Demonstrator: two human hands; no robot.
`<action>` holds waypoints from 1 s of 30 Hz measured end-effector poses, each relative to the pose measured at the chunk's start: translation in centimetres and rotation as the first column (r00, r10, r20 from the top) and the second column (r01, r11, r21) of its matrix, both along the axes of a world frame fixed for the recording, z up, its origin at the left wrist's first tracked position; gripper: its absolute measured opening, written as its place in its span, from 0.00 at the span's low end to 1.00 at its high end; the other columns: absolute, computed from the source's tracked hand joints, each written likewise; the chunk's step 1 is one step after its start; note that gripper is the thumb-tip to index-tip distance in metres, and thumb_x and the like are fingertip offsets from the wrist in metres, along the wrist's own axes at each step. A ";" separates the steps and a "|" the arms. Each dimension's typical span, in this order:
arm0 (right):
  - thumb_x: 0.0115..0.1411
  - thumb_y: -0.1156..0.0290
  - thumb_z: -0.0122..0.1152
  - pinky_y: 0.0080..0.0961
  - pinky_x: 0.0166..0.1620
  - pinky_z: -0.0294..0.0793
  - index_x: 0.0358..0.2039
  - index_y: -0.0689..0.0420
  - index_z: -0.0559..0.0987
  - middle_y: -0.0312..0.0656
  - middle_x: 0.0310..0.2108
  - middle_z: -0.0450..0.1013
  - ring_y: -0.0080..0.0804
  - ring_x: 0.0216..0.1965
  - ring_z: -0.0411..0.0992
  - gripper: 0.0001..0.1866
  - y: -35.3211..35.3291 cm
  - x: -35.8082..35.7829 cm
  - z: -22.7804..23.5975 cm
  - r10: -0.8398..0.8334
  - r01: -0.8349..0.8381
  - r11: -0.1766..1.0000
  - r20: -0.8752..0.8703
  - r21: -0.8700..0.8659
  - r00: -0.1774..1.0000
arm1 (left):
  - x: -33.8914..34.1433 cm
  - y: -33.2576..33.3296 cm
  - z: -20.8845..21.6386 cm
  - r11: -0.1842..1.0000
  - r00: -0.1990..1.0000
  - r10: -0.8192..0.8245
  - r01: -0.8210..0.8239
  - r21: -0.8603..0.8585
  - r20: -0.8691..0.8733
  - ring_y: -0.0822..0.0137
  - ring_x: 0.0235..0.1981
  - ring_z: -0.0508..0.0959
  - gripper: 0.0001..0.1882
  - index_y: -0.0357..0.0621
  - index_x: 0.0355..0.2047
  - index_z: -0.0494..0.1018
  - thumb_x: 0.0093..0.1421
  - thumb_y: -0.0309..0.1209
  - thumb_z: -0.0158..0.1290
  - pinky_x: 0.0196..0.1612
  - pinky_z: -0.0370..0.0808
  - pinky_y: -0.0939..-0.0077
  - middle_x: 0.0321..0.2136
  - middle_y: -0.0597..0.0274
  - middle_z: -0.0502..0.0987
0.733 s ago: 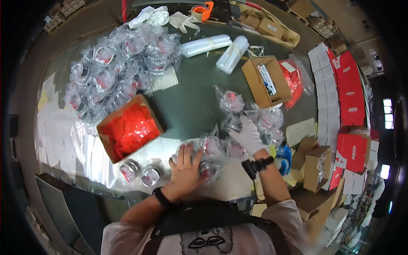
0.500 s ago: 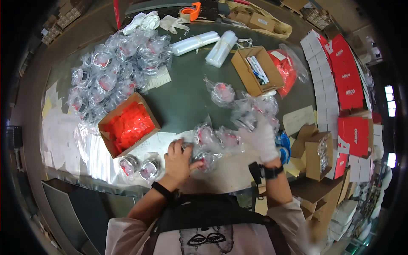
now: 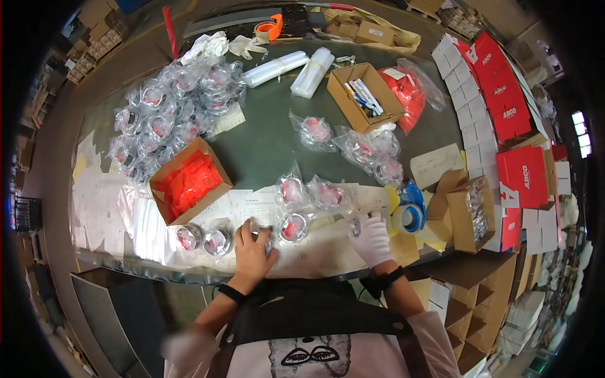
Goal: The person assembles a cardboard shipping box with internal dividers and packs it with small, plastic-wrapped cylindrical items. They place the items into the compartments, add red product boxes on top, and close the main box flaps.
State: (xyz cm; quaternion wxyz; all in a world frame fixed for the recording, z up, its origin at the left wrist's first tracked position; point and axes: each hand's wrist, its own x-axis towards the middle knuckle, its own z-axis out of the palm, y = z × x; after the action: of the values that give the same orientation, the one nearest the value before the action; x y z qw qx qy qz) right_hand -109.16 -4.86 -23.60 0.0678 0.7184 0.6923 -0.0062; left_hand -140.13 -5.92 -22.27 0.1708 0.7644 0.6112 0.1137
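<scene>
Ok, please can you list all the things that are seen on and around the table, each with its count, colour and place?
Bagged round parts: many, clear bags with red inside, heaped far left.
More bagged parts: several, loose at centre and near edge.
Open box: one, brown, orange-red contents, left.
Open box with pens: one, brown, far centre.
Red bag: one, beside the pen box.
Clear rolls: two, whitish, far centre.
Tape dispenser: one, orange, far edge.
Tape roll: one, blue, right.
Flat cartons: many, red and white, right.
Table: one, dark green.
Left hand: bare, on a bagged part.
Right hand: white glove, near edge.
</scene>
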 end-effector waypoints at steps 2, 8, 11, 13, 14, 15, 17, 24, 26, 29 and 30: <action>0.50 0.49 0.61 0.39 0.30 0.73 0.47 0.54 0.71 0.48 0.29 0.67 0.42 0.28 0.71 0.29 0.6 -0.1 0.6 -0.109 0.110 0.981 0.010 -0.161 0.994 | 0.5 -0.4 0.0 0.994 0.998 0.006 -0.012 -0.106 -0.060 0.44 0.51 0.66 0.35 0.53 0.56 0.65 0.46 0.37 0.64 0.52 0.68 0.52 0.49 0.46 0.66; 0.51 0.53 0.58 0.34 0.19 0.69 0.47 0.49 0.73 0.45 0.26 0.67 0.37 0.25 0.70 0.24 4.7 -4.3 9.2 0.293 -0.282 0.953 -0.098 0.106 0.951 | 1.6 -1.3 2.2 0.952 0.990 -0.132 0.140 -0.272 0.046 0.43 0.46 0.69 0.39 0.56 0.60 0.62 0.46 0.38 0.62 0.44 0.74 0.54 0.46 0.44 0.66; 0.50 0.53 0.59 0.34 0.18 0.68 0.49 0.46 0.73 0.45 0.25 0.67 0.36 0.24 0.69 0.25 4.9 -3.5 2.9 0.281 -0.277 0.958 0.052 -0.075 0.958 | 3.5 -1.0 1.6 0.938 0.983 -0.181 0.165 -0.304 -0.026 0.44 0.46 0.69 0.38 0.52 0.59 0.62 0.47 0.39 0.61 0.40 0.76 0.54 0.46 0.44 0.66; 0.49 0.54 0.60 0.35 0.19 0.69 0.50 0.47 0.72 0.44 0.25 0.67 0.36 0.23 0.69 0.27 5.6 -3.6 2.7 0.250 -0.235 0.953 0.060 -0.192 0.966 | 3.8 -1.0 0.8 0.960 0.989 -0.127 0.102 -0.263 -0.081 0.44 0.47 0.69 0.37 0.50 0.58 0.63 0.47 0.40 0.61 0.38 0.77 0.54 0.46 0.45 0.66; 0.49 0.54 0.60 0.35 0.19 0.69 0.48 0.50 0.72 0.43 0.25 0.67 0.35 0.23 0.69 0.26 5.6 -3.2 3.0 0.234 -0.225 0.951 0.018 -0.211 0.972 | 3.5 -0.6 0.4 0.969 0.991 -0.110 0.089 -0.232 -0.076 0.44 0.47 0.69 0.36 0.50 0.57 0.63 0.47 0.40 0.61 0.38 0.77 0.53 0.47 0.45 0.66; 0.49 0.53 0.60 0.35 0.19 0.69 0.47 0.53 0.71 0.43 0.25 0.67 0.35 0.22 0.68 0.26 5.2 -3.3 3.6 0.210 -0.210 0.948 -0.028 -0.240 0.977 | 3.4 -0.4 0.3 0.974 0.992 -0.100 0.083 -0.213 -0.073 0.44 0.47 0.69 0.36 0.49 0.57 0.63 0.48 0.40 0.60 0.38 0.77 0.53 0.47 0.45 0.66; 0.49 0.53 0.60 0.36 0.19 0.68 0.46 0.55 0.71 0.42 0.24 0.66 0.34 0.21 0.67 0.27 5.2 -3.7 2.0 0.208 -0.210 0.972 -0.032 -0.106 0.978 | 3.0 -0.2 0.0 0.979 0.994 -0.078 0.063 -0.195 -0.072 0.44 0.48 0.69 0.33 0.49 0.56 0.65 0.48 0.39 0.60 0.38 0.77 0.53 0.48 0.46 0.66; 0.52 0.55 0.60 0.36 0.36 0.76 0.42 0.57 0.78 0.47 0.30 0.75 0.39 0.32 0.75 0.22 3.4 -0.4 -0.4 -0.370 0.185 0.911 -0.528 -0.369 0.764 | 3.9 2.6 -2.4 0.970 0.958 -0.242 0.240 0.029 0.155 0.46 0.46 0.70 0.19 0.47 0.46 0.75 0.52 0.33 0.56 0.48 0.70 0.54 0.41 0.50 0.73; 0.53 0.57 0.58 0.33 0.40 0.76 0.45 0.60 0.78 0.48 0.33 0.78 0.38 0.34 0.77 0.23 -1.5 2.8 4.4 -0.556 0.265 0.831 -0.747 -0.489 0.365 | 2.3 3.7 -3.8 0.939 0.925 -0.300 0.329 -0.098 0.233 0.45 0.42 0.73 0.16 0.41 0.42 0.75 0.53 0.33 0.57 0.47 0.69 0.55 0.41 0.47 0.74; 0.53 0.60 0.57 0.28 0.42 0.75 0.51 0.60 0.76 0.46 0.35 0.78 0.34 0.35 0.76 0.26 -12.8 6.6 10.5 -0.608 0.470 0.706 -0.794 -0.529 0.020 | 2.6 4.2 -3.4 0.852 0.815 -0.141 0.389 -0.351 0.562 0.61 0.42 0.75 0.14 0.35 0.43 0.72 0.59 0.29 0.56 0.49 0.71 0.68 0.40 0.54 0.76; 0.54 0.63 0.58 0.25 0.43 0.74 0.53 0.60 0.74 0.43 0.37 0.77 0.29 0.37 0.75 0.26 -17.1 7.1 14.4 -0.533 0.553 0.656 -0.834 -0.513 -0.142 | 2.8 5.0 -2.4 0.707 0.810 -0.012 0.422 -0.568 0.586 0.69 0.36 0.72 0.12 0.33 0.41 0.71 0.58 0.27 0.55 0.42 0.69 0.74 0.34 0.59 0.75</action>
State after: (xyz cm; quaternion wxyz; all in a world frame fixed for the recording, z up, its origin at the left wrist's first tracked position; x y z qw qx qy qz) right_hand -102.11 -21.95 -9.19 -0.4014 0.7540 0.1985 -0.4806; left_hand -137.32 -0.87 -24.62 0.6142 0.6535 0.4364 0.0733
